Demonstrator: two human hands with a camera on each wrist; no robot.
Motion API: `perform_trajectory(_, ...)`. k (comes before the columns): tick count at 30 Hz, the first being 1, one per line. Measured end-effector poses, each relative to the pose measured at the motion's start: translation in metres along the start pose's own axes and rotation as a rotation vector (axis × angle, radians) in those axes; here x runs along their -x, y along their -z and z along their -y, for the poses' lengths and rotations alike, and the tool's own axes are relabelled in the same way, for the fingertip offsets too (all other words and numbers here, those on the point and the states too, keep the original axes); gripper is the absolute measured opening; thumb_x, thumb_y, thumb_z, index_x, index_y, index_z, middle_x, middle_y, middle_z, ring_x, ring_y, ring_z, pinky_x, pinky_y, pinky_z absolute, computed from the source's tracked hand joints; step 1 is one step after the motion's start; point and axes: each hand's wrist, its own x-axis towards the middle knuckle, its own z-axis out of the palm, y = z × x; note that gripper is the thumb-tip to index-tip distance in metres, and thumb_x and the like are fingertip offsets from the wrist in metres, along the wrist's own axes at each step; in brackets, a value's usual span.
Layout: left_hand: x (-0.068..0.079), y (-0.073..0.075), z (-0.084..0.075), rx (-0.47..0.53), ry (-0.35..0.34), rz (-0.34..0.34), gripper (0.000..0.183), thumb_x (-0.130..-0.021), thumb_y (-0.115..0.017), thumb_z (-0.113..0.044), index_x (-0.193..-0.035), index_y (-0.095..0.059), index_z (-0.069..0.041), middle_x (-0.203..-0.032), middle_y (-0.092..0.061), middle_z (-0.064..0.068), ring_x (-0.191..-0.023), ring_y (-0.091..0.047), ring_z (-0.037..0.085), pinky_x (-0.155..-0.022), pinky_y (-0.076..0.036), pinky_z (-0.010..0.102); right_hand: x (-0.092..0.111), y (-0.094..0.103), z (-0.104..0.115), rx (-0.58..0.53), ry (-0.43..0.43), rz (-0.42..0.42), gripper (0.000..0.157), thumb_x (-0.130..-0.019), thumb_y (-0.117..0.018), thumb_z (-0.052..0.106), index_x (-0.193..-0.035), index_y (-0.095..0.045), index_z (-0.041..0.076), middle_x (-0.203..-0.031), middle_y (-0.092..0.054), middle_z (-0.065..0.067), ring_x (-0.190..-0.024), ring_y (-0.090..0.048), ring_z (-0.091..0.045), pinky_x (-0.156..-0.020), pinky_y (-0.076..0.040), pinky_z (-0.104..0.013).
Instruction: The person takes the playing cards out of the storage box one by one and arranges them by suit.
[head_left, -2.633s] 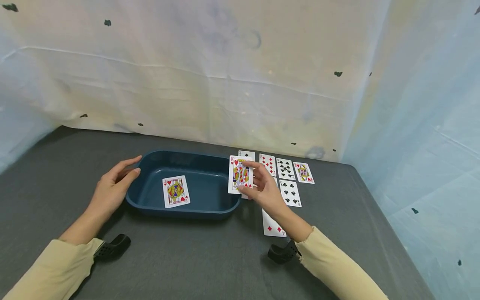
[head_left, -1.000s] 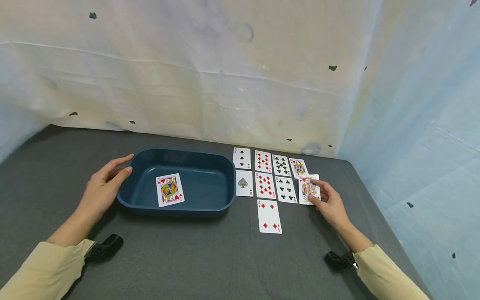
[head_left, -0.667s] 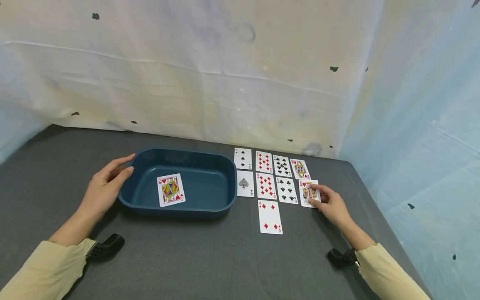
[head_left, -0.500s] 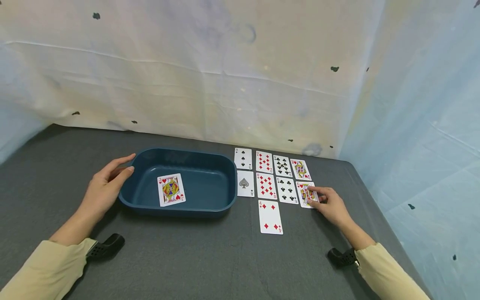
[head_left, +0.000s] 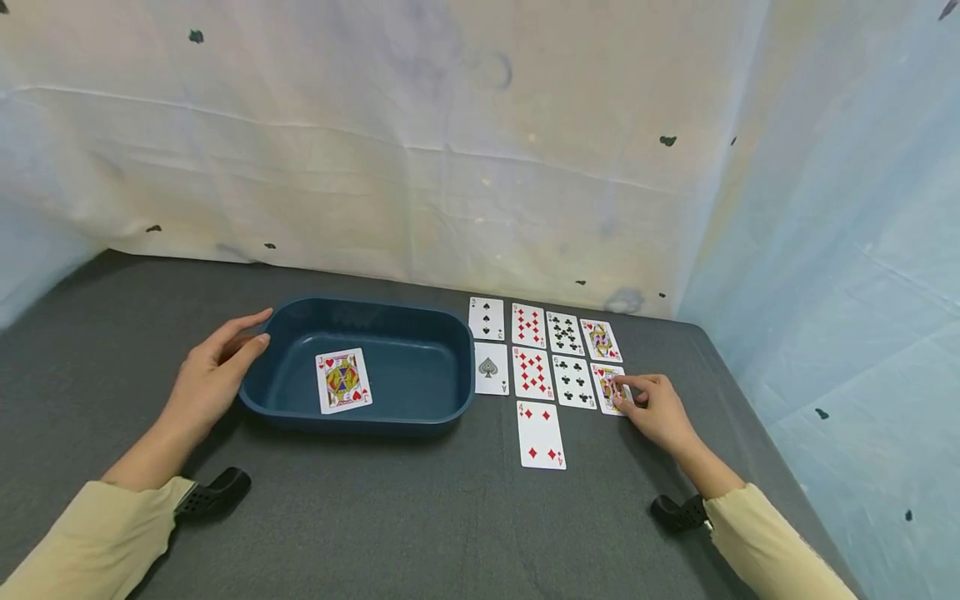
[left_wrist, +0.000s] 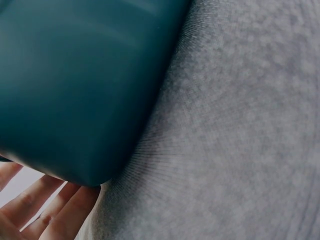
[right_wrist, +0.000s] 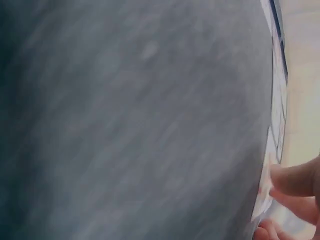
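My left hand (head_left: 206, 375) holds the left end of a dark blue tray (head_left: 390, 423), thumb at the rim; in the left wrist view its fingers (left_wrist: 62, 215) lie against the outer wall. Inside the tray, left of its middle, a jack of hearts (head_left: 343, 380) lies face up. At the right, the thumb and fingertips of my right hand (head_left: 660, 410) touch a king of hearts (head_left: 606, 385) flat on the table. Its left edge lies close beside the six of clubs (head_left: 573, 382). In the right wrist view my right hand (right_wrist: 297, 187) shows at the lower right.
Face-up cards lie in rows right of the tray: a three of spades (head_left: 487, 318), an ace of spades (head_left: 491, 369), several diamonds and clubs, and a red face card (head_left: 602, 340). Nearer is a four of diamonds (head_left: 541, 434). Hanging sheets (head_left: 420, 183) border the dark table.
My right hand has carried the king of hearts rightward from over the tray's right end, laid it below the red face card and shifted it slightly left. The left hand stays at the tray.
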Motion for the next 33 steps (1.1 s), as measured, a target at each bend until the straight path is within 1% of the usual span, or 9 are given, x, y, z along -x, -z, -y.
perform_trajectory(3,0.0,0.0,-0.001,-0.001,0.001,0.0,0.052,-0.102,-0.039,-0.041,-0.15,-0.033,-0.021,-0.137,-0.046,0.031,-0.121,-0.043,0.046,-0.088,-0.037,0.063,-0.003,0.002,0.011,-0.017,-0.017,-0.029,0.039,-0.092,-0.062,0.017,-0.126,-0.06,-0.003,-0.119,-0.051,-0.029,-0.094,-0.05,-0.032,-0.071,-0.038,-0.036)
perform_trajectory(6,0.001,-0.001,0.0,-0.002,-0.003,-0.008,0.052,-0.102,-0.039,-0.041,-0.15,-0.034,-0.02,-0.138,-0.046,0.031,-0.121,-0.043,0.046,-0.088,-0.037,0.063,-0.009,0.002,0.028,-0.073,-0.03,-0.071,0.04,-0.093,-0.061,0.021,-0.127,-0.059,0.0,-0.122,-0.051,-0.027,-0.095,-0.054,-0.033,-0.071,-0.041,-0.036)
perform_trajectory(9,0.001,-0.001,0.0,-0.009,-0.005,-0.017,0.052,-0.102,-0.04,-0.04,-0.15,-0.034,-0.02,-0.137,-0.047,0.03,-0.12,-0.045,0.045,-0.088,-0.038,0.061,-0.014,0.001,0.047,-0.156,-0.036,-0.089,0.04,-0.094,-0.061,0.023,-0.128,-0.059,0.002,-0.126,-0.052,-0.023,-0.101,-0.058,-0.034,-0.076,-0.047,-0.04)
perform_trajectory(12,0.001,-0.002,0.001,-0.002,-0.008,-0.018,0.052,-0.102,-0.04,-0.039,-0.15,-0.035,-0.019,-0.137,-0.047,0.03,-0.12,-0.045,0.045,-0.088,-0.038,0.061,-0.018,-0.003,0.068,-0.266,-0.021,-0.084,0.039,-0.094,-0.062,0.023,-0.128,-0.06,0.004,-0.128,-0.054,-0.02,-0.104,-0.059,-0.033,-0.081,-0.049,-0.042)
perform_trajectory(14,0.001,-0.002,0.001,-0.003,-0.005,-0.017,0.052,-0.102,-0.04,-0.039,-0.15,-0.035,-0.02,-0.137,-0.047,0.031,-0.121,-0.044,0.046,-0.088,-0.038,0.062,-0.021,-0.006,0.081,-0.351,-0.006,-0.082,0.038,-0.093,-0.063,0.022,-0.127,-0.06,0.004,-0.127,-0.055,-0.018,-0.103,-0.059,-0.031,-0.08,-0.05,-0.037)
perform_trajectory(18,0.001,-0.001,-0.001,-0.009,0.002,-0.017,0.052,-0.102,-0.04,-0.041,-0.15,-0.034,-0.021,-0.137,-0.046,0.031,-0.121,-0.044,0.047,-0.089,-0.038,0.063,-0.026,-0.013,0.109,-0.527,0.035,-0.088,0.036,-0.091,-0.065,0.017,-0.124,-0.062,0.003,-0.125,-0.06,-0.015,-0.099,-0.06,-0.023,-0.075,-0.048,-0.022)
perform_trajectory(22,0.001,-0.001,-0.001,-0.001,0.003,-0.018,0.053,-0.102,-0.04,-0.042,-0.15,-0.035,-0.021,-0.137,-0.047,0.031,-0.121,-0.044,0.046,-0.09,-0.037,0.064,-0.031,-0.021,0.136,-0.676,0.063,-0.087,0.034,-0.09,-0.067,0.014,-0.122,-0.063,0.003,-0.123,-0.063,-0.013,-0.096,-0.059,-0.018,-0.075,-0.047,-0.017)
perform_trajectory(29,0.001,-0.002,-0.001,0.0,0.01,-0.017,0.053,-0.102,-0.041,-0.043,-0.15,-0.034,-0.021,-0.138,-0.046,0.03,-0.122,-0.044,0.047,-0.091,-0.037,0.064,-0.034,-0.033,0.171,-0.762,0.118,-0.075,0.033,-0.091,-0.066,0.016,-0.122,-0.064,0.005,-0.12,-0.063,-0.012,-0.098,-0.058,-0.021,-0.084,-0.046,-0.026)
perform_trajectory(33,0.001,-0.001,-0.002,0.004,0.008,-0.016,0.053,-0.102,-0.041,-0.041,-0.15,-0.034,-0.02,-0.138,-0.046,0.031,-0.122,-0.044,0.048,-0.09,-0.037,0.064,-0.036,-0.04,0.19,-0.809,0.162,-0.056,0.032,-0.09,-0.066,0.014,-0.12,-0.064,0.004,-0.12,-0.063,-0.015,-0.099,-0.06,-0.025,-0.083,-0.048,-0.028)
